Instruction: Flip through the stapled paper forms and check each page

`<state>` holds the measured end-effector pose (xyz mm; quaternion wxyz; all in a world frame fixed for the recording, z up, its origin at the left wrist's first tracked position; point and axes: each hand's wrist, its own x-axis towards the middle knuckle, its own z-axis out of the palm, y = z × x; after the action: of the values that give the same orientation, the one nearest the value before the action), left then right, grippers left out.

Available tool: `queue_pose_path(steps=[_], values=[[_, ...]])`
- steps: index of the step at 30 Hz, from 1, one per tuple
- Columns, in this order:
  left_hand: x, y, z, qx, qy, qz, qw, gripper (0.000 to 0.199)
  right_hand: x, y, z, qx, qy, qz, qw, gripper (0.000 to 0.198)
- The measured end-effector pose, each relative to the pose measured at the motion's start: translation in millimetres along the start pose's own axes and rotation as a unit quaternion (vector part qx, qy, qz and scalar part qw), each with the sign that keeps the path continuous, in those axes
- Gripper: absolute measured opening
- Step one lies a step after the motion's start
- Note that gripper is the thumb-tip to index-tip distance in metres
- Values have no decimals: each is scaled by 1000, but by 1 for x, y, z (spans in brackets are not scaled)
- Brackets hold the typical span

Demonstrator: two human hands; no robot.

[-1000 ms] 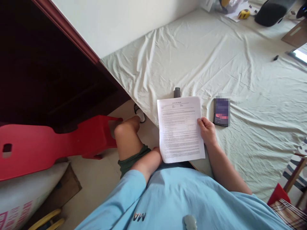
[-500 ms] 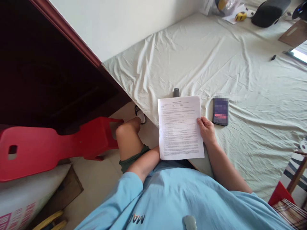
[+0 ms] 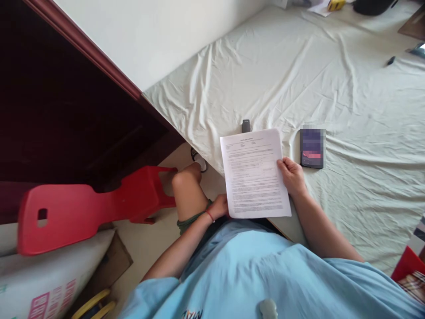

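Observation:
My right hand (image 3: 293, 176) pinches the right edge of a white printed sheet of paper (image 3: 255, 177), thumb on the front. Small black text covers its face; whether it is one sheet or several I cannot tell. At the sheet's lower left is my left hand (image 3: 219, 206), with a red string round the wrist; its fingers are hidden behind the paper. A small dark grey oblong object (image 3: 245, 126) shows just beyond the top edge. To the right of my right hand lies a phone (image 3: 312, 153) with its screen partly blurred.
A pale, wrinkled cloth (image 3: 285, 79) covers the table. On it lie a yellow-and-black tape measure (image 3: 336, 5), a black cap-like object (image 3: 373, 6) and a small dark object (image 3: 391, 60). A red plastic chair (image 3: 63, 217) and a white sack (image 3: 56, 279) stand on the left.
My left hand has come partly out from behind the paper's lower left, with its wrist now showing. The sheet has tilted slightly, still in my right hand. The view has shifted.

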<state>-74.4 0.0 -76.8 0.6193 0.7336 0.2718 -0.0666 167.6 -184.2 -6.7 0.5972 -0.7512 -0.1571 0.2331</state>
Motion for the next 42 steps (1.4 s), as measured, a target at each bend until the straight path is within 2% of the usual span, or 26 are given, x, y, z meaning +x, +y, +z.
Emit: queue_pose_path(steps=[3,6,9,12,18,20,24,32,38,42], values=[[-19,2,-18,-150,98,-35,983,67,1,2,1,9,-1,6,1000,37],[-33,22,-20,-279,133,-2,951,61,0,0,2,44,-4,18,999,36],[-35,47,-5,-334,139,8,932,55,-2,-3,2,94,-13,39,995,37],[-30,63,14,-389,117,4,914,51,-4,-3,1,138,-16,52,989,36],[-28,63,30,-524,61,-98,844,61,-5,-5,2,163,-13,52,985,39],[-30,61,32,-529,65,-90,841,62,-6,-7,3,163,-15,51,985,40],[-32,58,36,-510,72,-76,854,61,-6,-9,4,161,-15,50,986,40],[-31,54,38,-511,33,-97,853,70,-6,-3,5,153,-6,34,988,40],[-36,49,44,-530,25,-110,840,70,-6,0,6,140,3,23,990,38],[-34,48,46,-506,33,-122,853,67,-5,4,4,66,15,-8,998,36]])
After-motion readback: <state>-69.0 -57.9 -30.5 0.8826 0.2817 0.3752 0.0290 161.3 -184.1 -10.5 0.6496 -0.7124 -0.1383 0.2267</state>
